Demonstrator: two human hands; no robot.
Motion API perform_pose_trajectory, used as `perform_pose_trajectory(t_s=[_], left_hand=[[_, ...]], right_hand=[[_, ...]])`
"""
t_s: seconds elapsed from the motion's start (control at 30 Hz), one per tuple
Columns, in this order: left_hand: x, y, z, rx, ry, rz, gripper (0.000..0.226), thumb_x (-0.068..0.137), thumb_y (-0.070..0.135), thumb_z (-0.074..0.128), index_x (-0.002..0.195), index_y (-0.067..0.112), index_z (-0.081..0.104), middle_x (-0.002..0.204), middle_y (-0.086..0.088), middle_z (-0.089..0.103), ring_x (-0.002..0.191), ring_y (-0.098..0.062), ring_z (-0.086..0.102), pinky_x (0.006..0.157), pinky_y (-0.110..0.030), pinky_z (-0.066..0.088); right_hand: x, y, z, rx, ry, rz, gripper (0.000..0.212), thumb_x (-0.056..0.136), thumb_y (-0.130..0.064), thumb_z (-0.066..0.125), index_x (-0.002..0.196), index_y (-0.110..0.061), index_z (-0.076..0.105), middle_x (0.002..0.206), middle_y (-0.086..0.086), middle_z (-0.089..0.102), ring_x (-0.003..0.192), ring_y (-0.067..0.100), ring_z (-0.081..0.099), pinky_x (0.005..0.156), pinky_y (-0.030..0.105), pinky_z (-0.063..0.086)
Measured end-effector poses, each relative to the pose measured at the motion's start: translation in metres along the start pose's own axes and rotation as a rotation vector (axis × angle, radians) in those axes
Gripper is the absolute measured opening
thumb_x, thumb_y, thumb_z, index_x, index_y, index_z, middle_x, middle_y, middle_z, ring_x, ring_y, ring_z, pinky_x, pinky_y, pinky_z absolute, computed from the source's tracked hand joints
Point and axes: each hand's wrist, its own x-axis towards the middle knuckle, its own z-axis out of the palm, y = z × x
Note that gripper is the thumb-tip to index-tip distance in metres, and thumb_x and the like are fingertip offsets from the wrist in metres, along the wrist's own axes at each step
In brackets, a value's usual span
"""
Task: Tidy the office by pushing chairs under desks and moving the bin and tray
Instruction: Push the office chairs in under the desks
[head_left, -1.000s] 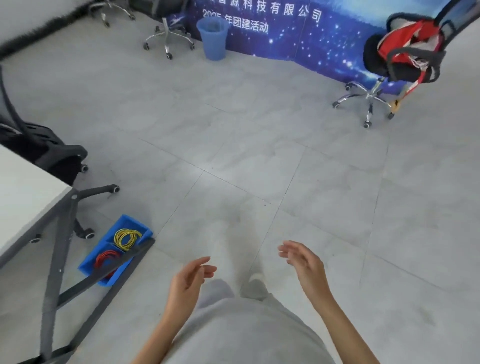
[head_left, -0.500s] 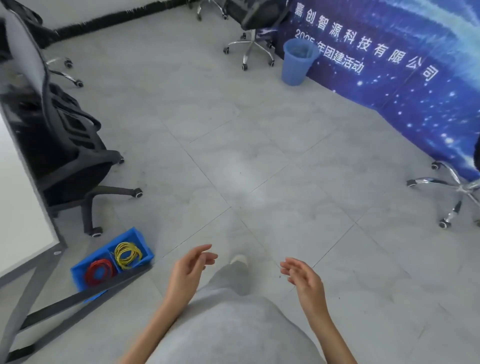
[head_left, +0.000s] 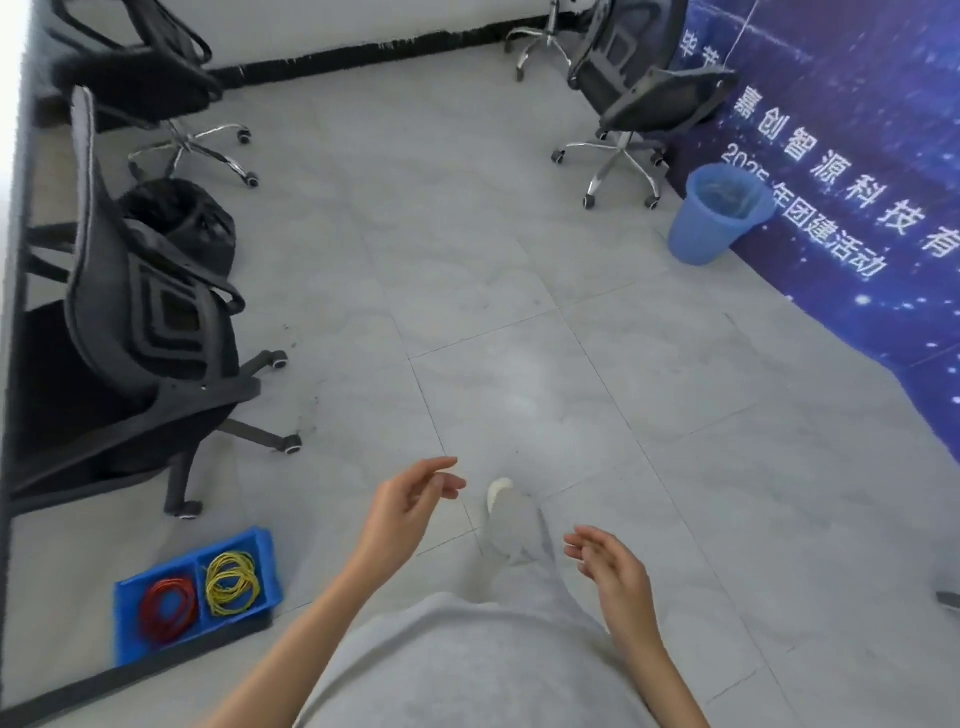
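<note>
Chairs: four (one partly cut off); bin (head_left: 719, 221) one; tray (head_left: 197, 592) one; left hand (head_left: 402, 512), right hand (head_left: 610, 571) relaxed, empty

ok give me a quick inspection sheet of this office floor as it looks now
surface: grey tiled floor, a few dark specks near the closest chair
job's things: blue bin by the banner; blue tray of red and yellow bands on the floor; closest chair at the desk edge; two further chairs stand out in the open
clutter: nothing seen
grippers: left hand and right hand relaxed, holding nothing
cables: nothing seen
surroundings: blue printed banner, white wall with black skirting
</note>
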Motion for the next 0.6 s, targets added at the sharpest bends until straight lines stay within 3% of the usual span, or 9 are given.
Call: perform_pose_trajectory(t_s=[0.1, 0.3, 0.5, 0.6], left_hand=[[0.034, 0.000, -0.008, -0.046, 0.215, -0.124, 0.035, 0.095, 0.002, 0.042, 0.096, 0.032, 0.060, 0.082, 0.021, 0.072, 0.077, -0.004, 0.067, 0.070, -0.014, 0.050], [0.077, 0.016, -0.020, -0.134, 0.541, -0.287, 0.030, 0.094, 0.001, 0.044, 0.097, 0.026, 0.060, 0.082, 0.024, 0.071, 0.074, -0.001, 0.067, 0.066, -0.013, 0.050], [0.154, 0.019, -0.036, -0.283, 0.795, -0.387, 0.031, 0.094, 0.001, 0.043, 0.094, 0.027, 0.061, 0.079, 0.020, 0.072, 0.071, -0.001, 0.067, 0.069, -0.024, 0.051], [0.213, 0.027, -0.067, -0.289, 0.850, -0.349, 0.031, 0.094, 0.002, 0.044, 0.095, 0.028, 0.061, 0.080, 0.018, 0.073, 0.073, -0.002, 0.067, 0.069, -0.018, 0.051]], right_hand=[[0.090, -0.068, 0.014, -0.067, -0.190, -0.058, 0.024, 0.091, 0.000, 0.049, 0.096, -0.018, 0.063, 0.096, 0.001, 0.070, 0.085, 0.005, 0.067, 0.072, 0.012, 0.050], [0.226, -0.200, 0.081, -0.218, -0.514, -0.206, 0.027, 0.090, 0.001, 0.048, 0.095, -0.021, 0.062, 0.092, -0.006, 0.070, 0.083, 0.002, 0.067, 0.078, 0.017, 0.049], [0.322, -0.258, 0.165, -0.298, -0.716, -0.261, 0.029, 0.090, 0.003, 0.048, 0.093, -0.021, 0.062, 0.091, -0.004, 0.069, 0.080, 0.001, 0.066, 0.076, 0.013, 0.049], [0.361, -0.273, 0.204, -0.360, -0.774, -0.242, 0.031, 0.090, 0.004, 0.047, 0.092, -0.022, 0.063, 0.093, -0.001, 0.070, 0.079, 0.002, 0.067, 0.073, 0.012, 0.049]])
